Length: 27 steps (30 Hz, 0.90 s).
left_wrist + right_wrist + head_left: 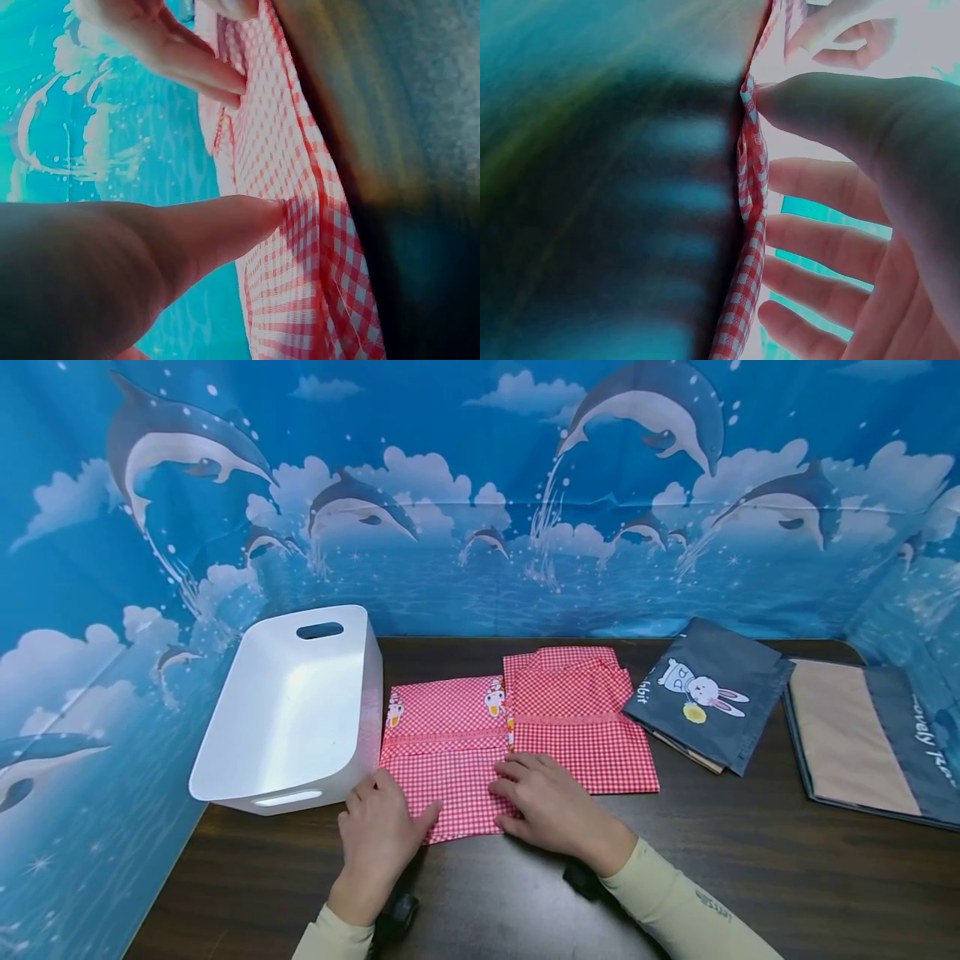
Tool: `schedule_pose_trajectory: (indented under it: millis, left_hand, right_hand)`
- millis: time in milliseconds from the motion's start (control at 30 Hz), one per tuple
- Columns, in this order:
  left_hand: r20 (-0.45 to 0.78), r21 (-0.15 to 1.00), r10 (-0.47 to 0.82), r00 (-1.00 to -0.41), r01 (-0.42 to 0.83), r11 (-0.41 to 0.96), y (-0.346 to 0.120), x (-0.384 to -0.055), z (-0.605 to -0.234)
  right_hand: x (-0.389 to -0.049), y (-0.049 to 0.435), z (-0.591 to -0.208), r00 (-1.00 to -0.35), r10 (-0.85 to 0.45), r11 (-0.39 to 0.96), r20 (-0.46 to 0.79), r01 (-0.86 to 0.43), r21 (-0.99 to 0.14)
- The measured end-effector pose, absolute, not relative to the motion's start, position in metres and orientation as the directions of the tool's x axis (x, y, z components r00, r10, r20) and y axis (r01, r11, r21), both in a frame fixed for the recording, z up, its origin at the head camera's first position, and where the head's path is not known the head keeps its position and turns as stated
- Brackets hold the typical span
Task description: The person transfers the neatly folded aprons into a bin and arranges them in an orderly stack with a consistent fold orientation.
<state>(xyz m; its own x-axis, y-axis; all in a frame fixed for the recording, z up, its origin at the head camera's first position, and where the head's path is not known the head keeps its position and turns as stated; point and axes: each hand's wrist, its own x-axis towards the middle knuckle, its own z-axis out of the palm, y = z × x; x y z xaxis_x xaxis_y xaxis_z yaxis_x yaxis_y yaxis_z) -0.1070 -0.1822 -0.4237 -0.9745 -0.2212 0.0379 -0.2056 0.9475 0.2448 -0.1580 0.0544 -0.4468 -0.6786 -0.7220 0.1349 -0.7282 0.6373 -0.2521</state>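
Note:
A red-and-white gingham cloth with small white cartoon figures near its upper edge lies folded on the table. My left hand rests at its lower left edge; in the left wrist view the thumb is extended and touches the fabric. On its right side rests my right hand, fingers spread; in the right wrist view those fingers touch the cloth beside its folded edge. Neither hand visibly pinches the fabric. A second gingham piece adjoins it on the right, its upper part rumpled.
A white plastic bin with handle holes stands left of the cloth, close to my left hand. Farther right lie a dark folded cloth with a rabbit print and a beige-and-dark folded cloth. A dolphin-printed blue curtain hangs behind the table.

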Motion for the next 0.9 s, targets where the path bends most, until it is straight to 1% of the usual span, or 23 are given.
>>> schedule_pose_trajectory:
  millis: [133,367,467,633,767,900]
  left_hand:
    - [-0.004,0.319,-0.224,-0.975,-0.214,0.923,-0.184,-0.109,-0.420]
    - [-0.030,0.468,-0.223,-0.974,-0.211,0.858,-0.182,-0.111,-0.417]
    - [-0.025,0.558,-0.233,-0.972,-0.207,0.804,-0.181,-0.111,-0.418]
    - [0.001,0.750,-0.239,-0.971,-0.158,0.643,-0.176,-0.114,-0.420]
    - [-0.090,0.869,-0.259,-0.962,-0.203,0.452,-0.173,-0.119,-0.413]
    - [-0.199,0.918,-0.266,-0.943,-0.274,0.287,-0.173,-0.125,-0.402]
  right_hand:
    - [-0.158,0.054,-0.448,-0.670,-0.729,0.629,0.143,-0.737,-0.248]
    - [-0.157,0.055,-0.451,-0.648,-0.735,0.611,0.201,-0.761,-0.219]
    - [-0.157,0.055,-0.451,-0.645,-0.736,0.611,0.207,-0.764,-0.208]
    - [-0.158,0.055,-0.451,-0.649,-0.733,0.617,0.202,-0.760,-0.203]
    - [-0.158,0.055,-0.450,-0.655,-0.733,0.620,0.185,-0.755,-0.216]
    - [-0.158,0.055,-0.449,-0.659,-0.732,0.624,0.173,-0.750,-0.220]
